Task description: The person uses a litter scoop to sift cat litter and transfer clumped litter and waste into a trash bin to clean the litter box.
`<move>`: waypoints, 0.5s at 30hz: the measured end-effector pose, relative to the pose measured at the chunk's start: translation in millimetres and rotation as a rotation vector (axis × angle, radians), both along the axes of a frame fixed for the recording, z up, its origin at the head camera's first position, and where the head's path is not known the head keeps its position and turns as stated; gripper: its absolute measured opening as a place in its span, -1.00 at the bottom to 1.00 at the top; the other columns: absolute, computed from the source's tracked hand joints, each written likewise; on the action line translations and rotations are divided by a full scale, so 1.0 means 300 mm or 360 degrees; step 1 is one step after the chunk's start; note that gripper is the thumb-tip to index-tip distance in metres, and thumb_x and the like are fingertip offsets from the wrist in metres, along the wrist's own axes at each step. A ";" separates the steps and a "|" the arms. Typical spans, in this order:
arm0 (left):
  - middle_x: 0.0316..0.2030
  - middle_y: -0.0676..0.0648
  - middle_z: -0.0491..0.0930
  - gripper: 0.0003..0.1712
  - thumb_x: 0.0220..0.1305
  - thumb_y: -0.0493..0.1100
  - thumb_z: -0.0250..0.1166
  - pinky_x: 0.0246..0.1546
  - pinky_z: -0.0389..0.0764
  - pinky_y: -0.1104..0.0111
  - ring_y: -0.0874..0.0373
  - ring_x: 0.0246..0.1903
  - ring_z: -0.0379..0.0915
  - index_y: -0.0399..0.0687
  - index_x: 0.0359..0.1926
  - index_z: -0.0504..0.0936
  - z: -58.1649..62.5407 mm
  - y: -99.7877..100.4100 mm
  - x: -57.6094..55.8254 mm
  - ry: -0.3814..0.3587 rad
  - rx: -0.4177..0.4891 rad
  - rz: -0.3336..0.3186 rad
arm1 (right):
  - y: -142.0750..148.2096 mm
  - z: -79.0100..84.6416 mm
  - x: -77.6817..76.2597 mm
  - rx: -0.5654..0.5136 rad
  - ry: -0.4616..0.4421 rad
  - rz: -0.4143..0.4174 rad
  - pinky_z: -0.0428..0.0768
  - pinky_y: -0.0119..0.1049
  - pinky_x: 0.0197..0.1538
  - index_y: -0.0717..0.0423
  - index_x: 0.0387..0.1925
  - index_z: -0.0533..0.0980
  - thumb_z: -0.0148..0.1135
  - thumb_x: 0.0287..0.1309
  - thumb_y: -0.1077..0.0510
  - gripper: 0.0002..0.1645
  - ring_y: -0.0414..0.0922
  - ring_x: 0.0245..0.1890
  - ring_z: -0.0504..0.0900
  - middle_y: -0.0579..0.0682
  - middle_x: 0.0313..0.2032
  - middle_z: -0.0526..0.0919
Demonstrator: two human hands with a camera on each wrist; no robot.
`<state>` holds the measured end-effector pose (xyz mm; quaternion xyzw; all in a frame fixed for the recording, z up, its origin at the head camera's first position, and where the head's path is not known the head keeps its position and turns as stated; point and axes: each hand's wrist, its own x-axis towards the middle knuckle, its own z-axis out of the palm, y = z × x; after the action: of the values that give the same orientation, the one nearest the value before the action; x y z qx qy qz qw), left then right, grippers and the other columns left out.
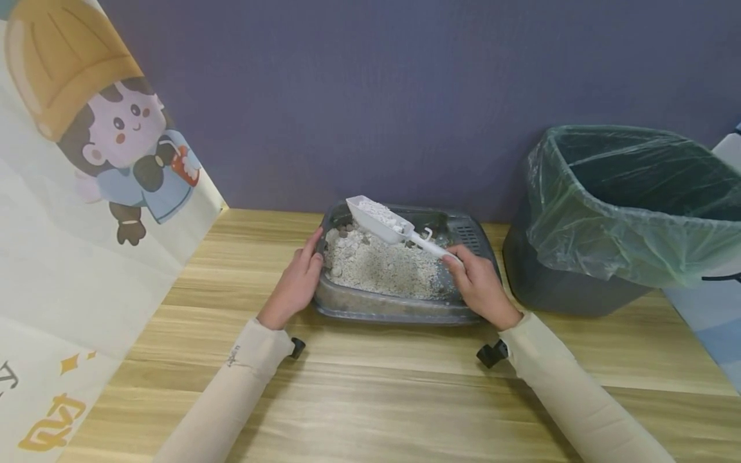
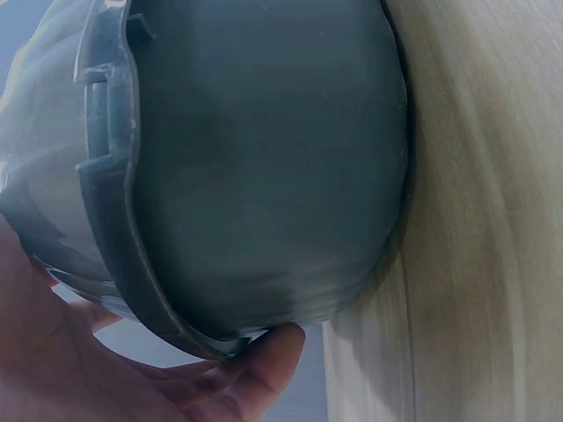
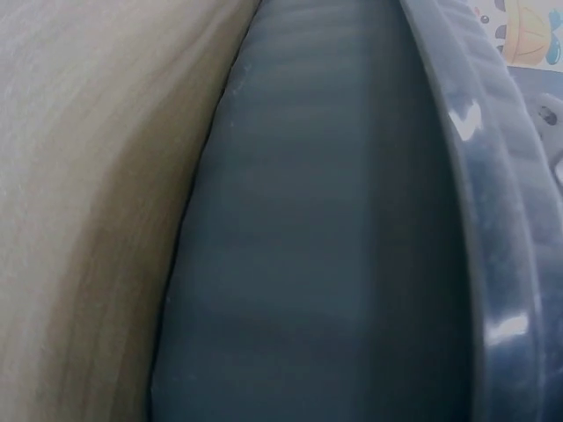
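Gripping one white litter scoop [image 1: 389, 233] by its handle, the right hand [image 1: 479, 283] is closed around it, while the left hand [image 1: 296, 283] holds the left end of one grey litter tray [image 1: 393, 308], its thumb at the rim. Two black devices [image 1: 492, 354] sit at the wrists, one each. The scoop is tilted above the tray, loaded with pale granules; more litter [image 1: 382, 270] covers much of the tray, with several brownish clumps too mixed in to count. To the right stands one dark bin [image 1: 573, 292] with one translucent greenish liner [image 1: 625, 251] over its rim. Tray and bin rest on a wood-grain tabletop [image 1: 370, 405]. Behind is a blue-purple wall [image 1: 370, 103]; at left, one cartoon figure [image 1: 124, 128] decorates a whitish panel [image 1: 46, 257].
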<state>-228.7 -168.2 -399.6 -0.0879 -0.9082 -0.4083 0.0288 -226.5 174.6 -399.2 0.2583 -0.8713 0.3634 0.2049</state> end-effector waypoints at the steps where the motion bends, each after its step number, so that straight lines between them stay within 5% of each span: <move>1: 0.29 -0.38 0.16 -0.40 0.48 0.11 -0.34 0.13 0.20 -0.21 -0.34 0.20 0.17 0.37 0.49 -0.15 0.001 0.000 0.000 0.0005 -0.0002 -0.0002 | 0.000 0.000 0.001 0.0004 -0.0006 -0.0005 0.28 -0.31 -0.66 0.13 -0.13 0.48 0.03 0.37 0.14 -0.84 -0.26 -0.76 0.25 -0.18 -0.65 0.34; 15: 0.30 -0.35 0.16 -0.40 0.47 0.13 -0.33 0.12 0.20 -0.22 -0.33 0.20 0.18 0.43 0.48 -0.15 -0.003 -0.003 0.001 0.0005 0.0015 -0.0001 | -0.014 -0.003 0.003 0.0111 -0.0063 -0.0158 0.31 -0.29 -0.63 0.11 -0.01 0.42 0.08 0.32 0.03 -0.69 -0.20 -0.70 0.27 -0.07 -0.45 0.44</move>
<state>-228.4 -169.1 -400.6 -0.0886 -0.9061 -0.4125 0.0306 -225.7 170.4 -400.2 0.2146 -0.8991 0.3273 0.1962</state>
